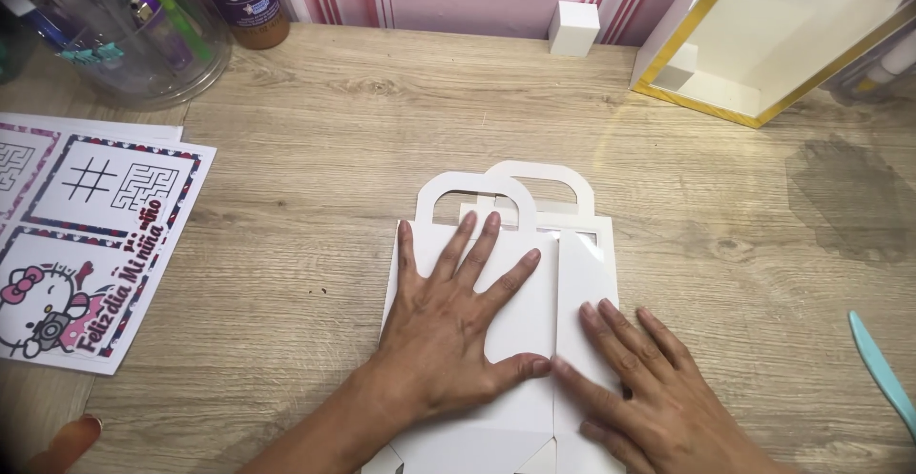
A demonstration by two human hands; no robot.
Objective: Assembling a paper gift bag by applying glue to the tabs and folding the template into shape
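Observation:
A flat white paper gift bag (515, 209) with two arched cut-out handles lies on the wooden table, handles pointing away from me. My left hand (448, 326) rests flat on its left half, fingers spread. My right hand (639, 383) presses flat on the folded right side panel, fingers together and pointing up-left. Both hands lie on the paper without gripping it. The bag's bottom end runs out of the frame below my wrists.
Printed sheets (86, 245) with a cartoon cat and mazes lie at the left edge. A clear jar of pens (134, 25) and a glue bottle (243, 1) stand at the back left. A small white block (573, 27), a gold-edged white box (773, 35) and a teal tool (883, 369) are to the right.

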